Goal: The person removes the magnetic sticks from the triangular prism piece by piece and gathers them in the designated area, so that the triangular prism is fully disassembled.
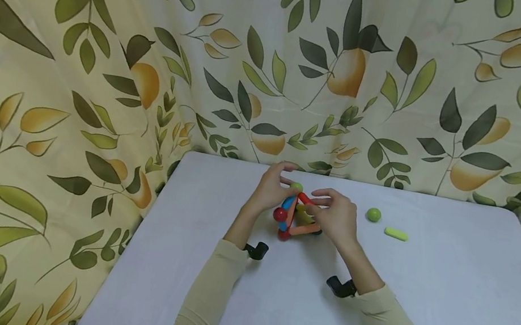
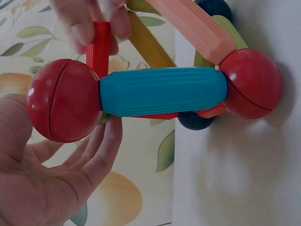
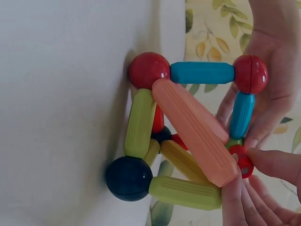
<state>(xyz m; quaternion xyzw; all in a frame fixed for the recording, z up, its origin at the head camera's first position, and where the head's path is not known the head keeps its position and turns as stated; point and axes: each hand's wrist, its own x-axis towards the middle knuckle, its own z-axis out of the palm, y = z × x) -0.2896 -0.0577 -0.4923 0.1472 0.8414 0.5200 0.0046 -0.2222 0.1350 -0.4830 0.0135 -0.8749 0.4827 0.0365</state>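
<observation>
A toy frame (image 1: 303, 229) made of sticks and balls sits on the white table (image 1: 456, 293), near its twelve o'clock edge, between the two hands. The left hand (image 1: 270, 188) is at the frame's ten o'clock. Its fingers bend close around a small green ball (image 1: 296, 186) at the top of the frame, but I cannot tell if they grip it. The right hand (image 1: 336, 215) is at the frame's three o'clock, and its thumb and finger pinch a red stick (image 2: 98, 47). In the left wrist view, a blue stick (image 2: 163, 92) has a shiny red ball (image 2: 63, 100) at its nine o'clock end and another red ball (image 2: 250, 84) at three o'clock. In the right wrist view, a dark blue ball (image 3: 128, 178) makes the frame's seven o'clock corner. Out on the table, a loose green ball (image 1: 373, 214) lies well apart from the frame, at about three o'clock. A yellow-green stick (image 1: 396, 233) is near that ball, at its four o'clock. A leafy curtain (image 1: 397, 151) hangs at twelve o'clock.
</observation>
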